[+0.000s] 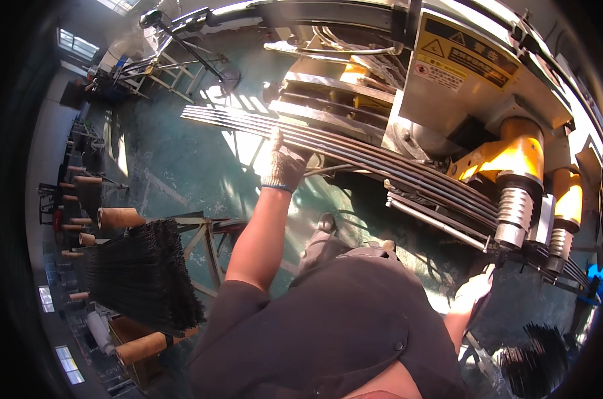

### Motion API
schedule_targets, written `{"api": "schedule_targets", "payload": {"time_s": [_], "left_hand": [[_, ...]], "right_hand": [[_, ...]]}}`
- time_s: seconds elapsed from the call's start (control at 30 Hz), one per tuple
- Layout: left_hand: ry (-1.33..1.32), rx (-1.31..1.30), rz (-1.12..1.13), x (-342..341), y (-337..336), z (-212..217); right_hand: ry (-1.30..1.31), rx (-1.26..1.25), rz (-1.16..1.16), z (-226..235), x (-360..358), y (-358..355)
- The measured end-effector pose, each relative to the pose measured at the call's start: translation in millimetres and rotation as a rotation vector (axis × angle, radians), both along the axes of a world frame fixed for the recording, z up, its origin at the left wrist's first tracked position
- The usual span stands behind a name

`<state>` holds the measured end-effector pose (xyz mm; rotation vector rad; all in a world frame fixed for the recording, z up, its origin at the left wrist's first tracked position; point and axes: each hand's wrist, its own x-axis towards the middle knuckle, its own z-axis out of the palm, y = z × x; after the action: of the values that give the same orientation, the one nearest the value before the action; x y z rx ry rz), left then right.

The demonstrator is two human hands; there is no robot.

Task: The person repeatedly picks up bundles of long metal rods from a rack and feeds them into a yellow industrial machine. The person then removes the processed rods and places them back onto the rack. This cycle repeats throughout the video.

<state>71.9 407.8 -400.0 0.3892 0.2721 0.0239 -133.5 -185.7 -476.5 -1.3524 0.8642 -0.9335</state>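
My left hand (285, 165), in a knitted work glove, holds a flat row of several long metal rods (354, 156). Its thumb lies over their top, and the other fingers are hidden beneath. The rods slant from upper left toward the lower right, where they reach the ribbed metal cylinder (513, 209) below a yellow machine head (504, 156). My right hand (474, 289), pale in the glare, is low at the machine's front edge, near the end of a light metal bar (441, 223). Its fingers are too washed out to make out their grip.
Left of me, a rack with brown rollers (120, 218) carries a thick bundle of dark rods (145, 276). Another dark bundle (535, 359) is at lower right. A machine housing with warning labels (474, 73) overhangs the rods. A stand (228, 76) is beyond their far end.
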Motion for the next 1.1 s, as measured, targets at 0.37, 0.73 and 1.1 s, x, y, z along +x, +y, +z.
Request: {"api": "schedule_targets", "payload": {"time_s": [0.37, 0.73, 1.1], "left_hand": [[0.145, 0.343, 0.368, 104, 337, -15], [0.068, 0.630, 0.420, 92, 396, -14], [-0.309, 1.633, 0.144, 105, 457, -53]], "right_hand": [[0.187, 0.420, 0.185, -73, -29, 133], [0.268, 0.711, 0.296, -120, -69, 164], [0.136, 0.797, 0.811, -168, -87, 138]]}}
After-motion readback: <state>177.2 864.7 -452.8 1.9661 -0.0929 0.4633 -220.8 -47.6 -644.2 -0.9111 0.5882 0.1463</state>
